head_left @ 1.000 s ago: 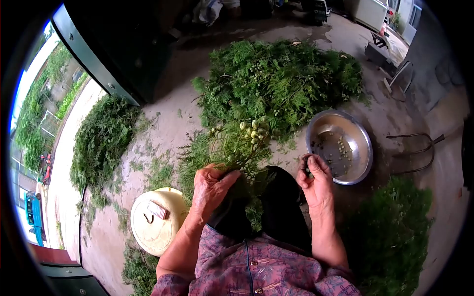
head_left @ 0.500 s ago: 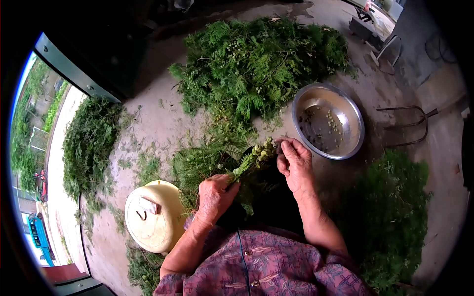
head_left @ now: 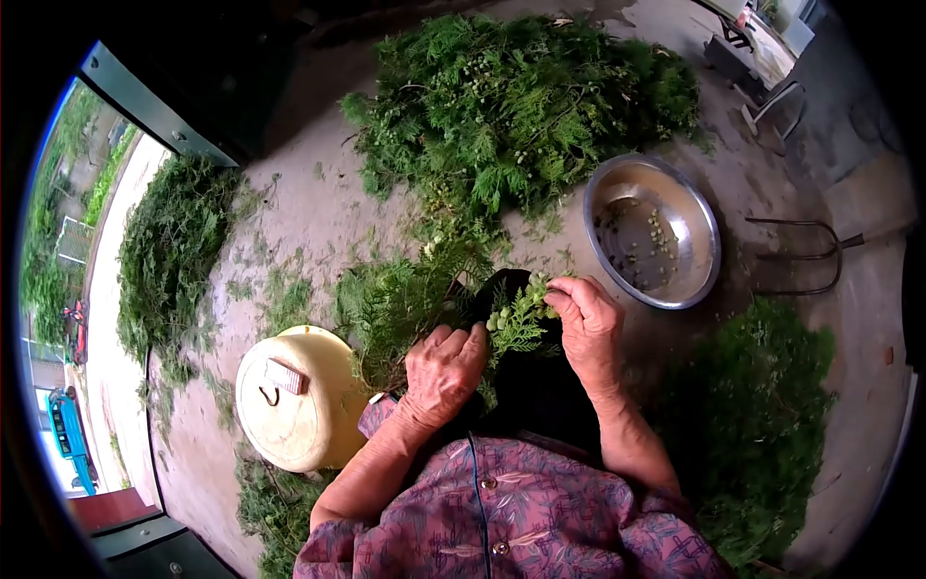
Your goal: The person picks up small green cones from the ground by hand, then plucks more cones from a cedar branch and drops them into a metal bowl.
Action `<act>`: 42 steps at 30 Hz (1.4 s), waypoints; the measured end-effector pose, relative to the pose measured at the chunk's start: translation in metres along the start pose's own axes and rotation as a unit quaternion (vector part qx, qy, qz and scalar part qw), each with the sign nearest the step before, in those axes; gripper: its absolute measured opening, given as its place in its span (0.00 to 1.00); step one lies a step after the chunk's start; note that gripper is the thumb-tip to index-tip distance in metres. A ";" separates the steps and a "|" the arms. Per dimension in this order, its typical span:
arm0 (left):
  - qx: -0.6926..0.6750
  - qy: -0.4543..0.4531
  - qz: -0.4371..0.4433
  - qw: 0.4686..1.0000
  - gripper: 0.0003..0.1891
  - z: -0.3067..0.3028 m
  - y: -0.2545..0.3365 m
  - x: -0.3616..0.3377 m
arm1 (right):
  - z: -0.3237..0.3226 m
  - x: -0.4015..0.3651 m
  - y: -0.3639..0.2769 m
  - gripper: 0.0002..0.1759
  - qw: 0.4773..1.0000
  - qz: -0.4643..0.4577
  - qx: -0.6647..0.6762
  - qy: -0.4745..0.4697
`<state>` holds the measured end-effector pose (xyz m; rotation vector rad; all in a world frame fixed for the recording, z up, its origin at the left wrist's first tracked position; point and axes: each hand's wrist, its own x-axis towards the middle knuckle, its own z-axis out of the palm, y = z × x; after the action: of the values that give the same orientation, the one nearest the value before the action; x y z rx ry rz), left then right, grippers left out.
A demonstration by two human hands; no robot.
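Observation:
My left hand (head_left: 444,372) is closed round the stem of a leafy evergreen branch (head_left: 400,304), whose fronds spread out to its left. From this grip a sprig (head_left: 521,323) with a cluster of pale green cones reaches toward the right. At the sprig's tip, my right hand (head_left: 586,323) pinches a green cone between thumb and forefinger; the fingers partly hide it. A steel basin (head_left: 710,253) stands beyond my right hand, with several small green cones scattered over its bottom. Dark cloth lies below the hands, over the lap.
A large heap of cut branches (head_left: 521,116) lies ahead, with more piles at the left (head_left: 174,256) and lower right (head_left: 752,425). An upturned cream tub (head_left: 299,425) carries a small box (head_left: 285,377) and a hook. A metal fork (head_left: 830,256) rests beyond the basin.
The view has shifted slightly. My left hand has moved right along the branch, closer to my right hand, and the sprig has turned to show more of its fronds.

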<state>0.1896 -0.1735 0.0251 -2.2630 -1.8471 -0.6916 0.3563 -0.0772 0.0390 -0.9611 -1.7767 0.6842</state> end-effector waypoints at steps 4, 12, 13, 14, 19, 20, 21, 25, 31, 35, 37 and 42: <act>0.019 -0.014 0.004 1.000 0.18 0.007 -0.003 -0.007 | -0.021 0.000 0.020 0.02 0.958 0.258 0.111 0.058; 0.026 0.003 0.061 0.998 0.20 0.005 -0.001 -0.005 | -0.022 0.005 -0.012 0.04 0.772 0.373 0.508 -0.074; 0.033 0.003 0.063 0.997 0.20 0.004 -0.001 -0.005 | -0.018 0.002 -0.015 0.04 0.816 0.364 0.430 -0.131; 0.039 0.004 0.065 0.997 0.20 0.004 -0.001 -0.004 | -0.012 -0.001 -0.017 0.04 0.850 0.350 0.347 -0.187; 0.042 0.016 0.071 0.996 0.19 0.003 -0.002 -0.005 | 0.008 -0.012 -0.005 0.12 0.964 0.039 0.052 -0.258; 0.041 0.019 0.071 0.996 0.19 0.003 -0.003 -0.005 | 0.009 -0.011 -0.007 0.14 0.963 0.022 0.049 -0.265; 0.039 0.023 0.071 0.996 0.19 0.004 -0.003 -0.005 | 0.009 -0.010 -0.011 0.15 0.961 0.005 0.046 -0.271; 0.029 0.016 0.053 0.998 0.20 0.005 -0.003 -0.005 | 0.008 -0.008 -0.022 0.17 0.950 0.065 0.017 -0.304; 0.015 0.006 0.041 0.999 0.20 0.005 -0.002 -0.005 | 0.014 -0.015 -0.012 0.10 0.954 0.072 0.016 -0.292; 0.013 0.000 0.054 0.998 0.19 0.005 -0.001 -0.006 | 0.013 -0.020 -0.009 0.07 0.953 0.135 0.071 -0.261; 0.018 0.001 0.056 0.998 0.18 0.005 -0.002 -0.007 | 0.004 -0.015 -0.011 0.04 0.860 0.377 0.247 -0.240; 0.026 0.013 0.044 0.999 0.18 0.009 -0.002 -0.007 | -0.010 -0.007 -0.004 0.05 0.735 0.432 0.499 -0.153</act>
<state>0.1887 -0.1756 0.0140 -2.2764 -1.7217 -0.6474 0.3658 -0.0851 0.0426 -0.8442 -0.7872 2.2084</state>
